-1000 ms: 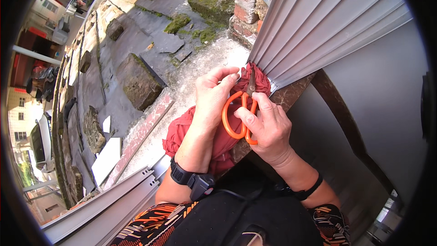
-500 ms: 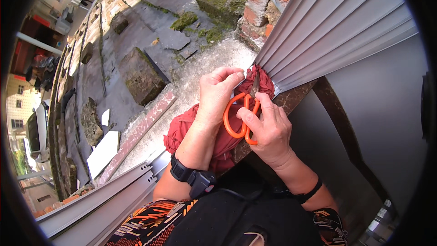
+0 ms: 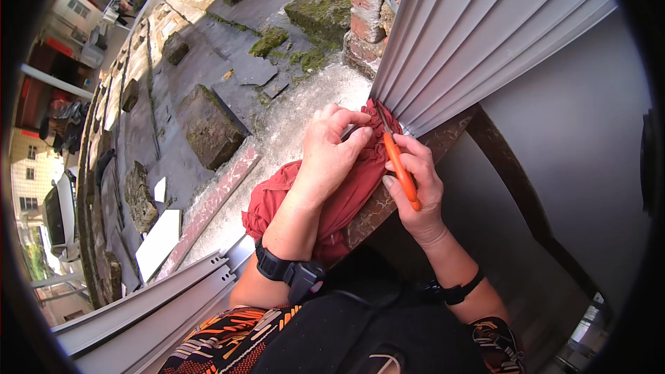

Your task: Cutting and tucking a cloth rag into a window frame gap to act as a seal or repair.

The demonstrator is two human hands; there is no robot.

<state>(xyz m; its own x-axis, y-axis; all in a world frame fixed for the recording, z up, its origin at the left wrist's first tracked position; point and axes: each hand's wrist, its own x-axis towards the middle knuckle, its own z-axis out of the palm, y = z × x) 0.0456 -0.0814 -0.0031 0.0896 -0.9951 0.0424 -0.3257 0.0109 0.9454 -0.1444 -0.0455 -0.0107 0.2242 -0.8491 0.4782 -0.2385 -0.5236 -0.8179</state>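
Note:
My right hand [image 3: 418,190] grips a pair of scissors [image 3: 402,172] with orange handles, now seen nearly edge-on. Their dark blades point away from me and lie against the bunched red cloth [image 3: 350,197]. My left hand [image 3: 332,145] is closed in a pinch beside the far end of the cloth. Something dark and thin shows between its thumb and fingers, too small to name. The cloth drapes over a brown marbled sill [image 3: 377,218], and part of it runs hidden under my left forearm.
A ribbed grey metal panel [image 3: 478,34] rises just beyond the cloth, next to a brick wall edge [image 3: 367,17]. Metal window track [image 3: 145,301] runs at lower left. Outside lies a slab roof with mossy blocks [image 3: 211,125] and a white board [image 3: 159,246].
The scissors have turned from showing both handle loops to edge-on, their blades lower against the cloth. My left fingers have shifted slightly nearer me. The whole view has moved a little.

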